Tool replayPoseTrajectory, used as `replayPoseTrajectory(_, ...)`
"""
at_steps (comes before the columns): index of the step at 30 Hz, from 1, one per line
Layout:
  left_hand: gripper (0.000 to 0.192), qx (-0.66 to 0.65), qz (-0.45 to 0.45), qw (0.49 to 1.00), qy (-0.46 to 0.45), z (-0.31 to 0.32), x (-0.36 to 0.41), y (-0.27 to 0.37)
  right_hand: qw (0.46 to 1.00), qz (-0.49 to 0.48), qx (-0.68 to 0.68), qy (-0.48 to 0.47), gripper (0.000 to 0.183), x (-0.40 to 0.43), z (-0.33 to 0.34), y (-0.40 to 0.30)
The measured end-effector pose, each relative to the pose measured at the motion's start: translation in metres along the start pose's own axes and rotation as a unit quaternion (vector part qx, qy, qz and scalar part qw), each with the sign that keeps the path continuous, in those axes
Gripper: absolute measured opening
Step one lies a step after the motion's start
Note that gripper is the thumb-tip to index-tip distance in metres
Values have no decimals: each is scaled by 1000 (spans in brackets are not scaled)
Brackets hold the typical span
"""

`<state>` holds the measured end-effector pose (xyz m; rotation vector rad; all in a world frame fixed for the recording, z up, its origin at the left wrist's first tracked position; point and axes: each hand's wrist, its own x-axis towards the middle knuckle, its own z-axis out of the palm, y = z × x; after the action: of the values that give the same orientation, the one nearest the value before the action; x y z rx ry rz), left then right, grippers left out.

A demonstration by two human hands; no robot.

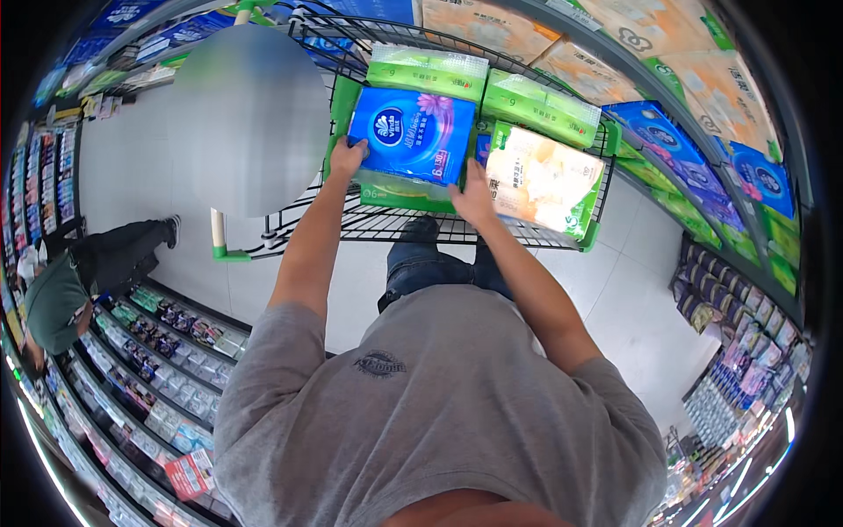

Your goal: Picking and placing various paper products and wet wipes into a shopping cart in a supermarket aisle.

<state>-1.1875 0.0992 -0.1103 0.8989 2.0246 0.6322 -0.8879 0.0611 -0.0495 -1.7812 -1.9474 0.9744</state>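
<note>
A blue Vinda tissue multipack [415, 135] is gripped at its two sides over a wire shopping cart [395, 227]. My left hand [348, 158] holds its left edge, thumb on top. At its lower right corner my right hand [473, 194] presses with the fingers, close to an orange and white tissue pack [543, 178]. Behind the blue pack lies a green tissue pack [428, 69], with another green pack [540, 105] to its right. Part of a further green pack [402, 197] shows beneath the blue one. The undersides of the packs are hidden.
Shelves of tissue packs [711, 171] run along the far and right sides, beside the cart. At the left a person in a dark green shirt [56, 303] bends by a shelf of small packaged goods [164, 369]. A blurred area hides the floor left of the cart.
</note>
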Motion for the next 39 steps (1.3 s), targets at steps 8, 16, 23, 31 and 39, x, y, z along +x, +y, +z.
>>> replayPoseTrajectory(8,36,-39,-26,998,-33,-4,-69,-43,968,146,164,-120,88,-12,17,-4)
replayPoseTrajectory(16,51,222,-48,938,-263,-40,-57,-23,934,230,-101,-254,68,-28,-2,-15)
replayPoseTrajectory(23,40,211,63,972,-86,-34,-50,-38,969,145,-96,-174,40,-43,-41,-8)
replayPoseTrajectory(31,35,105,90,988,-63,-41,-48,-19,987,131,-95,-9,31,-113,-72,95)
replayPoseTrajectory(39,32,97,200,974,-54,-2,-47,96,989,121,-60,56,25,-129,-115,170)
